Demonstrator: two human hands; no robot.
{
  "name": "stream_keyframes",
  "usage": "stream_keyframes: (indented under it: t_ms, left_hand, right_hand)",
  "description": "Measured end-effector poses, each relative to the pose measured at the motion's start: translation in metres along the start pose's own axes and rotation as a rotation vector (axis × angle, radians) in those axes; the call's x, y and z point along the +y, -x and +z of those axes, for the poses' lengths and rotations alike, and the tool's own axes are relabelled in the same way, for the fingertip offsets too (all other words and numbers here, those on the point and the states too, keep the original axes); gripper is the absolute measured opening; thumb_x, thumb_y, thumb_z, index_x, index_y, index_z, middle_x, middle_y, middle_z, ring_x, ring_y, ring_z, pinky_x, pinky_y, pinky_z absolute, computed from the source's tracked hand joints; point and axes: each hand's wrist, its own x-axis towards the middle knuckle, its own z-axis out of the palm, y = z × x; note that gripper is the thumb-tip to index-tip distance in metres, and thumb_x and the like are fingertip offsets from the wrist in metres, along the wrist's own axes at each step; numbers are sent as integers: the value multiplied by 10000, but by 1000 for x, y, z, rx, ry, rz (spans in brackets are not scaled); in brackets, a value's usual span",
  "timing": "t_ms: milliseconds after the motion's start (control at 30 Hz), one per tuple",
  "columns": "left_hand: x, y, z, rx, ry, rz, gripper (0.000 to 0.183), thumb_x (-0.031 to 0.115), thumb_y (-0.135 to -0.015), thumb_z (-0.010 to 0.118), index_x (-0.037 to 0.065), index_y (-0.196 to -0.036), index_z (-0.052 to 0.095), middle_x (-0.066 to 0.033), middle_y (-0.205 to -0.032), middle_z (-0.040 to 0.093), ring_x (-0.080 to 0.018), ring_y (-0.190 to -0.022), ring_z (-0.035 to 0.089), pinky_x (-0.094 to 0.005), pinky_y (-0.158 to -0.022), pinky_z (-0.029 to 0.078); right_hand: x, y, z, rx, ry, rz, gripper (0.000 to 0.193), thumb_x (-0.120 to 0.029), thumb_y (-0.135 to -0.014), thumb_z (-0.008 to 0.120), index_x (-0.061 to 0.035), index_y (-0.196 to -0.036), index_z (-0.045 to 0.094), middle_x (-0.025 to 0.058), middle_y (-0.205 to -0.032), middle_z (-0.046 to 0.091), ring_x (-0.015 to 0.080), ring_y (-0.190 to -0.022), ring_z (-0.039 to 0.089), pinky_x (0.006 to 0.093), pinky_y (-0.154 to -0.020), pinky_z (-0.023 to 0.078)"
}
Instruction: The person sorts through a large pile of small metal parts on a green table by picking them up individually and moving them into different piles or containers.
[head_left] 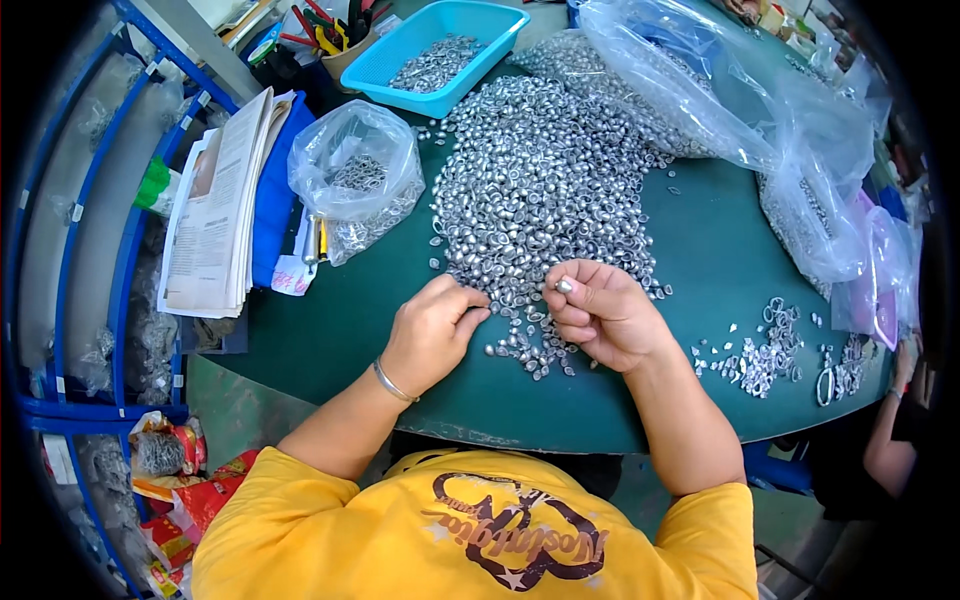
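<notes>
A large heap of small silver metal pieces (540, 180), rounded and hollow, spreads over the green table (340, 340) in front of me. My right hand (610, 315) is closed at the heap's near right edge, pinching one small silver metal piece between thumb and forefinger, the other fingers curled. At the near left edge of the heap, my left hand (430, 335) has its thumb and fingertips drawn together; what they hold, if anything, is too small to tell. Several loose pieces (535, 350) lie on the table between my hands.
A blue basket (500, 40) and an open plastic bag (350, 150), both with metal pieces, stand beyond the heap and to its left. Large clear bags (810, 210) are at right, near smaller piles (765, 360). Newspapers (215, 220) and blue shelving stand left. Another person's arm (890, 430) shows far right.
</notes>
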Motion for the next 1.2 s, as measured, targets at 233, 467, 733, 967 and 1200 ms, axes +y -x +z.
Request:
stream_keyframes:
  t_ms: [233,467,733,967,1200]
  left_hand:
    - [-12,0,-13,-130,1424,-618,71,57,-849,587,28,-908,562,-1,-679,479,-71,-556,394,-178,-478,324]
    - [-21,-6,-24,-111,1744,-635,59,28,-816,484,30,-865,516,-97,-850,513,-107,-632,467,-169,-500,384]
    - [-2,0,2,-48,111,-40,131,2,-712,670,31,-835,633,-78,-675,491,-194,-584,501,-283,-562,429]
    - [0,-7,-6,-129,469,-211,80,36,-766,661,21,-833,621,-5,-713,526,-93,-604,487,-235,-533,402]
    - [-11,-4,-15,-232,1532,-681,68,74,-871,568,20,-911,561,-69,-835,565,-52,-606,426,-150,-472,332]
  right_hand:
    - [-2,0,-1,-41,-28,8,127,-49,-863,517,33,-954,552,90,-799,566,79,-561,437,190,-434,348]
    - [-2,-3,12,167,422,17,123,-91,-826,541,18,-862,584,69,-696,576,130,-545,490,215,-435,373]
    - [39,-14,27,223,1935,-654,28,-99,-767,608,-74,-772,618,88,-695,567,293,-626,588,386,-548,487]
    - [24,-14,17,190,1455,-542,92,-35,-765,624,-57,-852,647,99,-737,612,210,-644,591,287,-590,470]
    - [14,-6,17,212,1501,-534,79,-27,-760,637,-16,-838,645,100,-715,609,206,-622,586,282,-577,461]
